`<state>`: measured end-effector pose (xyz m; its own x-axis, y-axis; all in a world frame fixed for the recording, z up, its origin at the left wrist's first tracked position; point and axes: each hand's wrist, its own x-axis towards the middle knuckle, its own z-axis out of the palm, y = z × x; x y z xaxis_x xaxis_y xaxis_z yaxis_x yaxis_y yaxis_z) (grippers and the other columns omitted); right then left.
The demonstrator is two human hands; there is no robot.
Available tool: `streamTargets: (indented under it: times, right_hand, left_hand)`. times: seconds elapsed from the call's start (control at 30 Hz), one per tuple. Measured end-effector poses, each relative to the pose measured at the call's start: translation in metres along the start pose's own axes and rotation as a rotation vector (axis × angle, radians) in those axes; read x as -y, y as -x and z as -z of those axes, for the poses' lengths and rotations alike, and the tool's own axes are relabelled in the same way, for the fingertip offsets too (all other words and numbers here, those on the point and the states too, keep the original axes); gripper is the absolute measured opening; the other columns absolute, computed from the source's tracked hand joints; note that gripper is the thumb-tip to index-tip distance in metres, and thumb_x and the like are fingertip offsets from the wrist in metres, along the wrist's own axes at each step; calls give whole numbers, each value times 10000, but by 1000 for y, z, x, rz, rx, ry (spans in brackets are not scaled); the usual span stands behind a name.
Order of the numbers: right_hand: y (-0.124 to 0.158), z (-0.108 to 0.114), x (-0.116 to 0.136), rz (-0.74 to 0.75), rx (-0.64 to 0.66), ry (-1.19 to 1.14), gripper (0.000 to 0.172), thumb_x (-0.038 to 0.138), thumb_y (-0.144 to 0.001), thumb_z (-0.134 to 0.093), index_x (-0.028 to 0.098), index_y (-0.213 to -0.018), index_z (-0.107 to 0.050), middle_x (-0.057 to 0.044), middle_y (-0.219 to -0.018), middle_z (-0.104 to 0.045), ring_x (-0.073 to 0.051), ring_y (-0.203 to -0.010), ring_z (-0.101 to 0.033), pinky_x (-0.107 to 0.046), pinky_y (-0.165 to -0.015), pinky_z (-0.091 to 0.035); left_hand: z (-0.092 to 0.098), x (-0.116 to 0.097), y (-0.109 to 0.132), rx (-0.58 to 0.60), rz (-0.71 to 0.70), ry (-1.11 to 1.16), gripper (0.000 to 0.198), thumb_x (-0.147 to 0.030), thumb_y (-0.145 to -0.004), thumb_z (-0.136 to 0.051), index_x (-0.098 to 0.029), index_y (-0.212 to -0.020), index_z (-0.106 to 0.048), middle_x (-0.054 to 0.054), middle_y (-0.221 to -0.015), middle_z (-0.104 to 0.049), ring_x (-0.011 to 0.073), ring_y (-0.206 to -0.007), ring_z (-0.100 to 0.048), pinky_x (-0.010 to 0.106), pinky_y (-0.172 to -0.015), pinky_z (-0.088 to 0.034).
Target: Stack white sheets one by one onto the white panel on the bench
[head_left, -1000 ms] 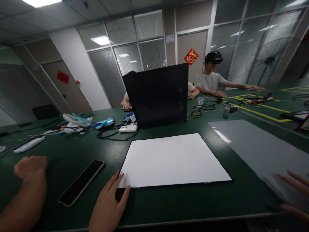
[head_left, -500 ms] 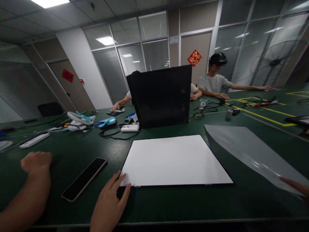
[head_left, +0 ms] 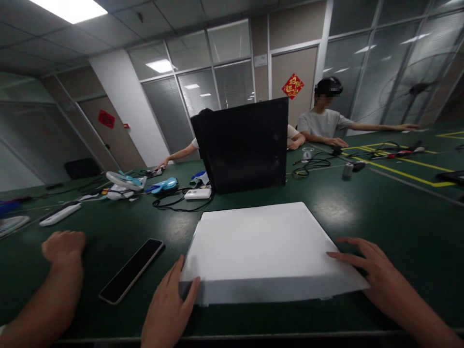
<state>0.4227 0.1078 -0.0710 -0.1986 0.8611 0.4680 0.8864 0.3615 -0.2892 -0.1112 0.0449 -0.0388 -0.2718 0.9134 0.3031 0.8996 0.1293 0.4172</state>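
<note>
A flat white panel (head_left: 253,241) with a dark rim lies on the table. A translucent plastic sheet (head_left: 268,291) lies over it, its near strip overhanging the panel's front edge. My left hand (head_left: 169,304) rests at the near left corner, thumb and fingers spread along the edges of panel and sheet. At the right side, my right hand (head_left: 373,268) has its fingers stretched out and apart, fingertips over the sheet's right edge. The sheet's near right corner reaches to the palm.
Left of my left hand lies a phone (head_left: 132,270); beyond it rests another person's fist (head_left: 64,244). A black monitor (head_left: 246,145) stands behind the panel, with a white box (head_left: 197,194) and cables nearby. A person (head_left: 324,121) sits at the far right.
My right hand has come leftward from the far right edge, bringing the plastic sheet from beside the white panel onto it. My left hand stays at the panel's near left corner.
</note>
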Motion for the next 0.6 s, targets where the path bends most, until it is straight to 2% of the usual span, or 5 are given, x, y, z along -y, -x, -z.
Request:
streamTargets:
  times: [0.17, 0.33, 0.47, 0.6]
  right_hand:
    - [2, -5, -6, -32, 58, 12, 554, 319, -870, -495, 358, -1377, -715, -69, -1453, -623, -339, -1271, -640, -629, -1099, -567]
    - [2, -2, 4, -22, 87, 21, 566, 537, -945, -556, 354, -1475, -639, -67, -1594, -514, -390, -1371, -573, -687, -1152, -496]
    - [2, 3, 12, -13, 101, 15, 679, 692, -950, -580, 369, -1548, -560, -63, -1638, -464, -408, -1429, -520, -711, -1180, -452]
    - [4, 5, 15, -26, 100, -2, 796, 781, -929, -610, 365, -1598, -491, -77, -1674, -409, -389, -1434, -519, -666, -1175, -481]
  left_hand:
    - [0, 1, -1, 12, -52, -4, 717, -658, -958, -473, -158, -1426, -682, 150, -1546, -643, 354, -1458, -584, 562, -1285, -391]
    - [2, 0, 0, 9, -69, -18, 626, -639, -950, -507, -216, -1341, -751, 119, -1561, -636, 343, -1437, -608, 539, -1243, -452]
    - [1, 0, -1, -2, -51, -35, 615, -632, -939, -517, -218, -1316, -770, 115, -1549, -647, 341, -1422, -621, 538, -1241, -453]
    - [-1, 1, -2, -35, 10, -67, 621, -642, -930, -493, -202, -1235, -809, 142, -1489, -689, 370, -1366, -661, 559, -1215, -477]
